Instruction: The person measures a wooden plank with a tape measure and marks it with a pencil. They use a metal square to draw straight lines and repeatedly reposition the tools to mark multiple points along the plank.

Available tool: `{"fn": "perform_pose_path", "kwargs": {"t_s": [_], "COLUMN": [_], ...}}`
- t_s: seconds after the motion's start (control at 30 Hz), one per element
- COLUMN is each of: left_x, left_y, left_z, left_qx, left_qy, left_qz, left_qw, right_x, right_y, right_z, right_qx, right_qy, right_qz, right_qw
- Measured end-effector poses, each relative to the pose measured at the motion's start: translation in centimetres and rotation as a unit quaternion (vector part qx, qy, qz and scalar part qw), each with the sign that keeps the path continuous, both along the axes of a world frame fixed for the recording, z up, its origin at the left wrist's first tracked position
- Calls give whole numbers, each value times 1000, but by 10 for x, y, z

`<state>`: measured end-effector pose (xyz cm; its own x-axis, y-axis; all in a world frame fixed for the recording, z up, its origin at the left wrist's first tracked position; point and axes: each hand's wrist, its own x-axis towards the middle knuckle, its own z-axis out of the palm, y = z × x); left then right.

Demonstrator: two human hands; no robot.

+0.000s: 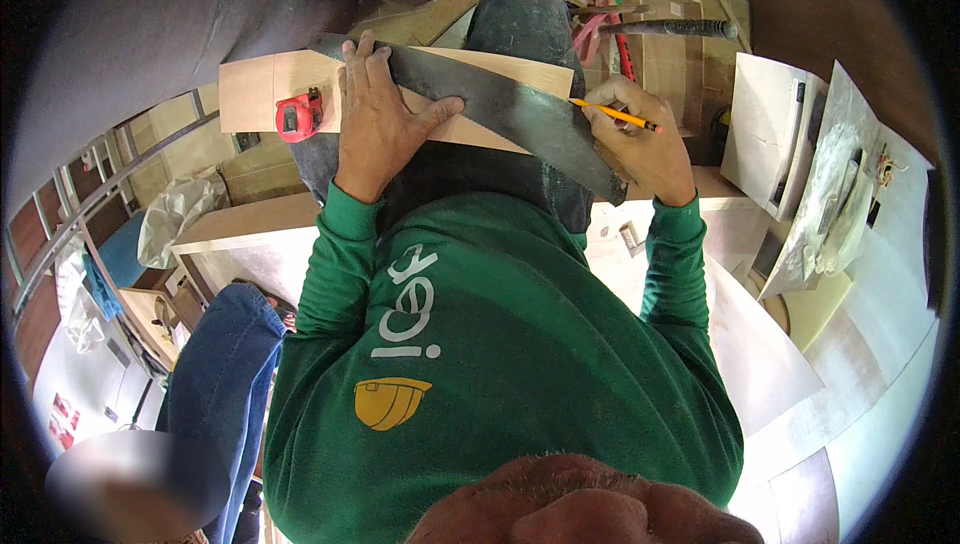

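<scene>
A light wooden board (262, 89) rests across my lap on my dark trousers. My left hand (378, 124) presses a dark metal carpenter's square (520, 114) flat on the board. The square's blade runs diagonally down to the right. My right hand (640, 139) holds a yellow pencil (615, 115) with its tip at the blade's edge. A red tape measure (299, 116) lies on the board just left of my left hand. Both arms wear green sleeves.
Another person in blue jeans (220, 384) stands at my lower left. Pale cabinet panels (240, 229) lie below my knees, and white boards (770, 129) lean at the right. A dark-handled tool (670, 29) and pink material lie on the floor ahead.
</scene>
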<state>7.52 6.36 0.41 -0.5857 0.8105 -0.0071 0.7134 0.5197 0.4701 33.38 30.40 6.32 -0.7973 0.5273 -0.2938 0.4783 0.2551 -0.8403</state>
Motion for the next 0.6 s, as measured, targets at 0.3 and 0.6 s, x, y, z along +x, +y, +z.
{"fn": "perform_pose_path", "kwargs": {"t_s": [0.3, 0.6], "left_x": [-1, -1], "left_y": [-2, -5], "left_z": [-5, -10], "left_qx": [40, 46], "left_qy": [7, -14], "left_qz": [-8, 3], "left_qw": [999, 999], "right_x": [-4, -60], "right_y": [2, -14], "right_z": [7, 2], "right_qx": [30, 107], "right_qy": [-25, 52], "right_qz": [28, 122], "right_qw": [999, 985]}}
